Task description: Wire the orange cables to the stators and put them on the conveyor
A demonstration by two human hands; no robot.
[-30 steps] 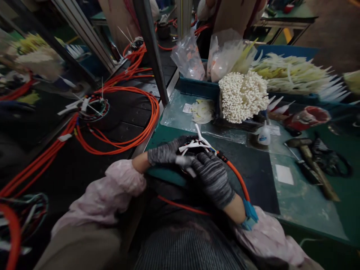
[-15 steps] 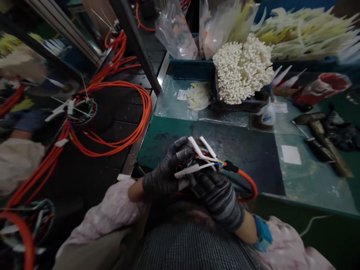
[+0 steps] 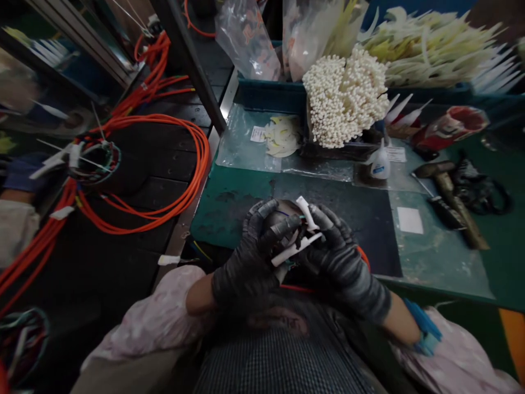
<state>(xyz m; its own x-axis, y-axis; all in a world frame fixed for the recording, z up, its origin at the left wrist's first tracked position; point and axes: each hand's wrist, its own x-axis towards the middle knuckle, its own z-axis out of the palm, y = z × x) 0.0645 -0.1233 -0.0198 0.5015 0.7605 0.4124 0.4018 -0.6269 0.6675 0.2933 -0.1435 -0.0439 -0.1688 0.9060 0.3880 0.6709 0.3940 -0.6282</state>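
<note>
At the back of your bench a blue bin (image 3: 266,94) holds cable ties: a dense upright bunch of white ties (image 3: 344,96) with their heads showing, and beside it a loose heap of pale yellow ties (image 3: 430,44); two clear plastic bags (image 3: 246,38) stand at the bin's left end, their contents too blurred to tell; in front of the bin a clear sleeve (image 3: 241,150) lies flat with pale discs (image 3: 281,137) in it; a small white bottle (image 3: 380,164) stands near the white bunch; a hammer (image 3: 451,197) lies further right on the green bench top (image 3: 221,208); on the dark surface to your left an orange cable (image 3: 172,164) lies in loops.

Your hands, in dark knit gloves, meet close to your body over the bench's near edge; your left hand (image 3: 254,262) is curled around a small wire bundle (image 3: 287,216), fingers wrapped over its top; your right hand (image 3: 342,257) grasps the same bundle from the other side, fingertips touching a white tie tail (image 3: 297,247) that juts out between the hands; a second tie tail (image 3: 307,212) points up and away.
</note>
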